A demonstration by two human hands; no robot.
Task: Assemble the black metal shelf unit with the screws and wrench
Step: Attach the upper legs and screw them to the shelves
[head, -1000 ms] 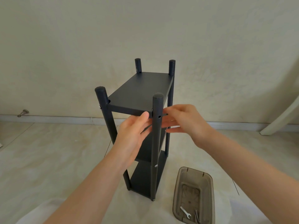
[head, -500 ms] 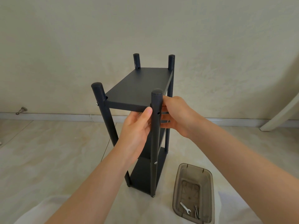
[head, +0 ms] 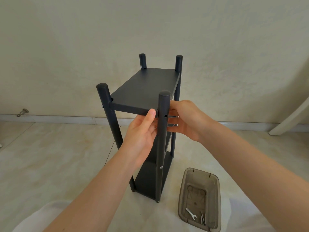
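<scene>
L thumb tip (head: 151, 113) pressed on front lip of top shelf (head: 143, 87), at 9 o'clock of near-R post (head: 162, 148). The other fingers pass behind that post, tips hidden, so L hand (head: 142, 136) wraps that corner of the black shelf unit (head: 115, 131). R hand (head: 187, 121) sits at 3 o'clock of the same post. Its fingers (head: 173, 120) are fairly straight and stacked, tips hidden behind post, so can't tell if it grips. Screw hole (head: 165, 116) shows on post btwn both hands. Unit stands upright on tile floor (head: 50, 156), 12 o'clock from viewer. At 5 o'clock of its foot is a smoky plastic tray (head: 197, 185) w/ small wrench (head: 191, 213) and screws (head: 202, 218) at its near end. Doorstop (head: 22, 112) far off at 9 o'clock, by baseboard.
</scene>
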